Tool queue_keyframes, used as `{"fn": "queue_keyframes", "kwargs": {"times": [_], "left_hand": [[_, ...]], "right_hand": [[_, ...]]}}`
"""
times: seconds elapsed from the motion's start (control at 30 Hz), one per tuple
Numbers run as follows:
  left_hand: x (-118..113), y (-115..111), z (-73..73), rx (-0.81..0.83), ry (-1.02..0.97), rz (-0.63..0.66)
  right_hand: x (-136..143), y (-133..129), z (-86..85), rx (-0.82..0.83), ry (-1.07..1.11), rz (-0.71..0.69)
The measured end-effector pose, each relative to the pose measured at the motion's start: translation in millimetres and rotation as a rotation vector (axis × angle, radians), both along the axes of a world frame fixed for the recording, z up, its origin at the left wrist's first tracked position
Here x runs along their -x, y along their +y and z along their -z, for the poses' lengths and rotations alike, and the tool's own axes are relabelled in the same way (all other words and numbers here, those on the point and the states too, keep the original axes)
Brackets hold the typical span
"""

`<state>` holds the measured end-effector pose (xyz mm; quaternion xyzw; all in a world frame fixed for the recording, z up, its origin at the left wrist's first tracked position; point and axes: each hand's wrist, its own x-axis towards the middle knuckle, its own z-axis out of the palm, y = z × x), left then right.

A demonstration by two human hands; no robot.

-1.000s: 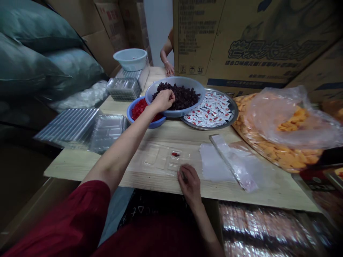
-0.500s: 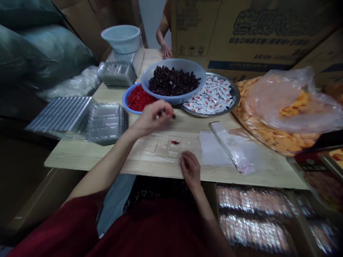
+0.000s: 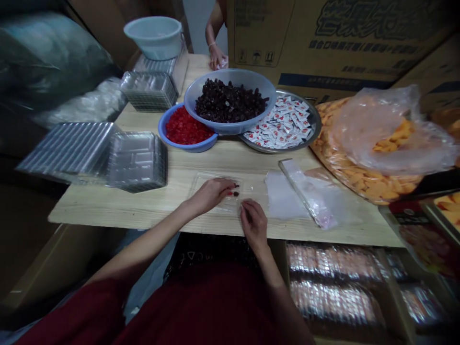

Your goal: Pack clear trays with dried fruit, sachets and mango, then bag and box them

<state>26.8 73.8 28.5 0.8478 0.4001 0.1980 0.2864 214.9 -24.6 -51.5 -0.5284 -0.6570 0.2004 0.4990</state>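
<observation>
My left hand (image 3: 212, 194) reaches over a clear compartment tray (image 3: 199, 181) on the table. Its thumb and fingers pinch a small dark piece (image 3: 236, 186), held just above the tray. Below the fingertips, another dark piece (image 3: 235, 194) lies beside a bit of red in a compartment. My right hand (image 3: 254, 220) is curled closed at the tray's near right corner, thumb and fingertips on its edge. Behind the tray stand a bowl of dark pieces (image 3: 230, 101) and a blue bowl of red pieces (image 3: 187, 127). My left hand hides much of the tray's middle.
A metal tray of white sachets (image 3: 283, 127) stands behind. Stacked clear trays (image 3: 136, 160) are at left. Plastic bags (image 3: 305, 191) lie at right, near bagged orange pieces (image 3: 373, 177). Cartons (image 3: 345, 52) rise behind, and a co-worker's hand (image 3: 216, 56) shows at the back.
My left hand has come down and nearer from in front of the bowls to the tray, carrying the dark piece. My right hand stays at the tray's corner. The view has shifted slightly.
</observation>
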Motion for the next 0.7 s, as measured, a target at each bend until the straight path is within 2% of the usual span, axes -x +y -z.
{"fn": "queue_keyframes", "kwargs": {"times": [0.07,0.13,0.2,0.27,0.3,0.37,0.43,0.5,0.7], "left_hand": [[13.0,5.1,-11.5,-0.010,-0.073,-0.100],[33.2,23.0,-24.2,-0.107,-0.164,-0.308],[58.4,56.2,-33.7,-0.250,-0.218,-0.571],[82.7,99.1,-36.4,-0.325,-0.126,-0.728],[92.7,120.8,-35.2,-0.318,-0.038,-0.746],[105.9,157.8,-28.9,-0.186,0.173,-0.729],[110.2,180.3,-20.5,-0.112,0.274,-0.727],[109.2,187.5,-12.7,-0.102,0.253,-0.731],[106.8,176.4,-0.4,-0.209,0.036,-0.791]], "right_hand": [[0.1,0.0,-0.9,-0.018,-0.006,0.001],[0.0,0.6,-2.3,-0.039,-0.036,-0.020],[-0.2,1.4,-3.7,-0.052,-0.080,-0.073],[-0.7,2.1,-4.8,-0.053,-0.117,-0.129],[-0.9,2.3,-5.2,-0.053,-0.126,-0.144],[-1.4,2.5,-5.8,-0.057,-0.123,-0.155],[-1.5,2.6,-6.0,-0.059,-0.105,-0.152],[-1.2,2.7,-5.6,-0.059,-0.086,-0.146],[0.3,2.8,-2.1,-0.075,-0.073,-0.124]]}}
